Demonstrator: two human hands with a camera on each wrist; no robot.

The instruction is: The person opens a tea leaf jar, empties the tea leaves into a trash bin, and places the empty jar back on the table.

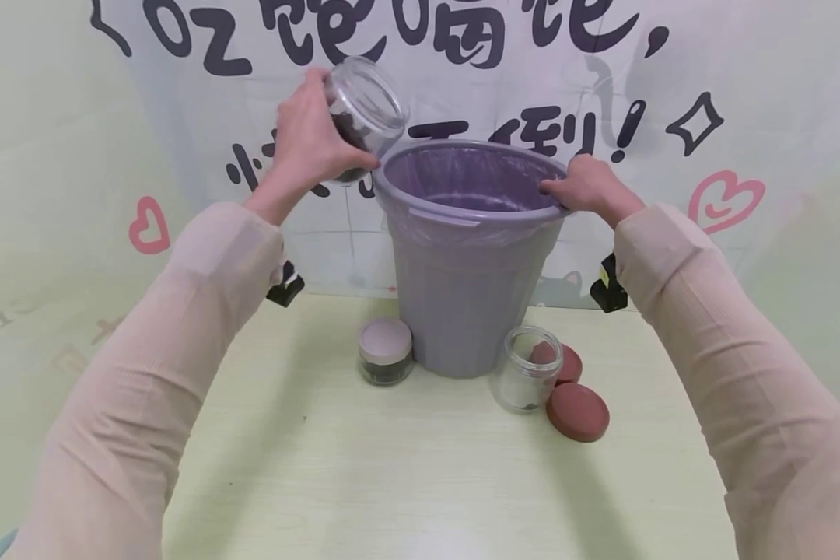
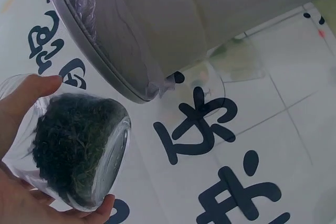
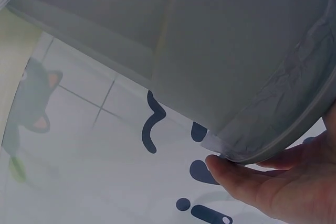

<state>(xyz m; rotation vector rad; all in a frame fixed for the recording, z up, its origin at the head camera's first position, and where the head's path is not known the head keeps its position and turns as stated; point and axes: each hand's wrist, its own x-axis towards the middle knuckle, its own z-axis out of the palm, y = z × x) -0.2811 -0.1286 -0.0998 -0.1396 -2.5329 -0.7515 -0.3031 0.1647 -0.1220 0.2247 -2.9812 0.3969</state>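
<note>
My left hand (image 1: 311, 144) grips an open glass jar (image 1: 364, 109) with dark dried leaves in its base (image 2: 73, 148), held tilted up by the left rim of a grey bin (image 1: 469, 303). The bin stands on the table with a purple bag liner (image 1: 472, 175) inside. My right hand (image 1: 584, 187) holds the bin's right rim, thumb under the lip (image 3: 231, 169).
On the pale green table (image 1: 392, 482) stand a lidded jar (image 1: 386, 351) left of the bin, an open empty jar (image 1: 527, 367) to its right, and two brown lids (image 1: 577, 412) beside it. A printed backdrop hangs behind, held by black clips (image 1: 607, 286).
</note>
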